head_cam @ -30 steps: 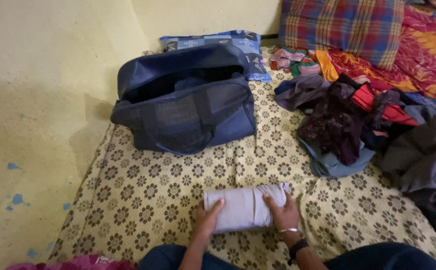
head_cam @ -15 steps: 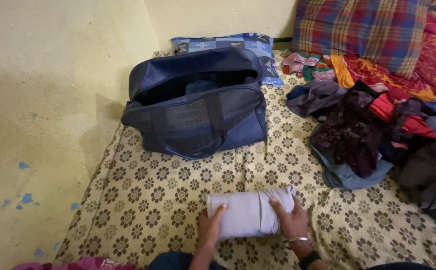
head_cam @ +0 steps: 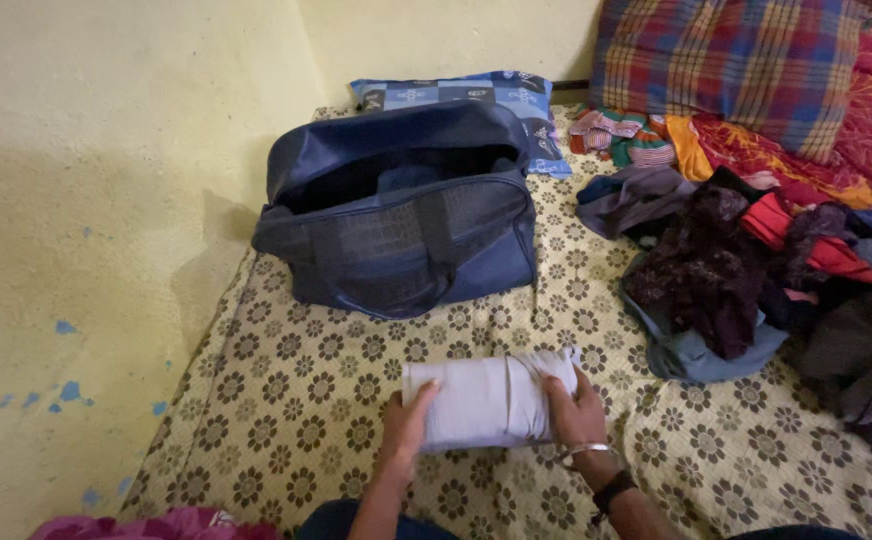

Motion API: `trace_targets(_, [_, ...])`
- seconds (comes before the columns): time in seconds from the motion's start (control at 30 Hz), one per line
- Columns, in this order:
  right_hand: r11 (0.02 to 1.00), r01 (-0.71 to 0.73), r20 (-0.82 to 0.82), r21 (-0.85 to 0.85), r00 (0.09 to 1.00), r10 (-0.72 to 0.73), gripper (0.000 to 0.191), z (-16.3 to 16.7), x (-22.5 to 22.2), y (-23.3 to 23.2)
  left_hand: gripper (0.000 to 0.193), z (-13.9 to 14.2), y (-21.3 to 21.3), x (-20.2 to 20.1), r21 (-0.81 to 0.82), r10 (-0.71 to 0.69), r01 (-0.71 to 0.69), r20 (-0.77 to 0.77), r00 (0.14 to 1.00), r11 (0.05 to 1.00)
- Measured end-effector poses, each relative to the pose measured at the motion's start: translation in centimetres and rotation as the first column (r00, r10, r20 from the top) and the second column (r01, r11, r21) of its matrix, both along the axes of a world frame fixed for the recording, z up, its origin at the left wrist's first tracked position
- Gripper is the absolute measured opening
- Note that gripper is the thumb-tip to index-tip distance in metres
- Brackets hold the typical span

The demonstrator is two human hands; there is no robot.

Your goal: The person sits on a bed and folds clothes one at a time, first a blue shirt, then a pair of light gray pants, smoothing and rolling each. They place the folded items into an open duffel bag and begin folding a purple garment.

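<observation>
A pale grey garment rolled into a tight bundle (head_cam: 486,398) lies on the patterned mattress (head_cam: 306,400) in front of me. My left hand (head_cam: 408,425) presses on the roll's left end. My right hand (head_cam: 574,408), with a bangle and a dark wristband, grips its right end. Behind the roll stands a navy duffel bag (head_cam: 401,215), unzipped, with its top open and dark contents inside.
A heap of mixed clothes (head_cam: 746,250) lies to the right. A plaid pillow (head_cam: 726,60) and a blue patterned pillow (head_cam: 456,95) sit at the back. A yellow wall (head_cam: 86,220) runs along the left. Pink fabric (head_cam: 156,525) shows at the bottom left.
The camera has shifted slightly, so the scene sits lower and further right. Both hands stay on the rolled garment, which has barely moved.
</observation>
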State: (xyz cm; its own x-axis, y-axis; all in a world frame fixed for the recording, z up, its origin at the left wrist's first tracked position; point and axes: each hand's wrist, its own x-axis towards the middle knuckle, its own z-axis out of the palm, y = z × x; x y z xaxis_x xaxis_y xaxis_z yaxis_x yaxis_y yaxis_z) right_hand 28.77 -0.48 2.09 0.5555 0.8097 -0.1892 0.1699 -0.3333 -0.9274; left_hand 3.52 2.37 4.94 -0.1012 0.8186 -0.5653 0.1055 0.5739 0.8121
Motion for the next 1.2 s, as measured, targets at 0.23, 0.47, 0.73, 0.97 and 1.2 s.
trace_targets(0.23, [0.999,-0.028,-0.079,-0.024,0.997,0.026,0.076,0.6,0.7,0.8,0.086,0.7,1.2,-0.6,0.027,0.026,-0.027,0.028,0.999,0.999])
trace_targets(0.47, [0.994,-0.024,-0.027,-0.106,0.999,0.021,0.076,1.9,0.4,2.4,0.086,2.3,2.1,-0.8,0.062,0.019,-0.019,-0.004,1.000,0.998])
trace_targets(0.73, [0.991,-0.131,-0.038,0.024,0.991,0.132,0.070,3.8,0.2,4.9,0.082,6.2,4.0,-1.8,0.099,0.054,-0.063,0.091,0.994,0.993])
trace_targets(0.97, [0.988,-0.138,-0.025,0.065,0.990,0.140,0.070,6.5,0.1,7.0,0.090,8.3,5.8,-2.3,0.165,0.042,-0.047,0.029,0.999,0.985])
trace_targets(1.2, [0.963,-0.190,-0.039,0.190,0.979,0.200,0.065,9.3,-0.4,9.4,0.106,11.3,7.8,-2.9,0.187,0.054,-0.062,0.051,0.997,0.980])
